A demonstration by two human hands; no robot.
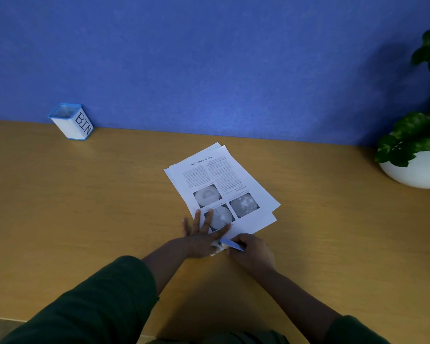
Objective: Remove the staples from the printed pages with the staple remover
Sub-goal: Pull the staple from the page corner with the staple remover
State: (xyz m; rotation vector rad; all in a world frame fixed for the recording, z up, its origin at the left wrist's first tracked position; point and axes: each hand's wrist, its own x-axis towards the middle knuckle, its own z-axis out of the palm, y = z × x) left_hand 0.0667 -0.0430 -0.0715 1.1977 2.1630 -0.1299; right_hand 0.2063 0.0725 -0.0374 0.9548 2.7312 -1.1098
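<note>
A stack of printed pages (224, 180) with text and grey round pictures lies skewed on the wooden desk (85, 207). My left hand (204, 234) presses flat on the stack's near corner, fingers spread and straight. My right hand (252, 252) grips a blue staple remover (232, 244) just right of it. The tool's tip points left at the near corner of the pages, between my two hands. The staple itself is too small to make out.
A white cup with blue rims marked BIN (72, 122) stands at the back left against the blue wall. A round white pot with a green plant (417, 167) sits at the right edge of the desk.
</note>
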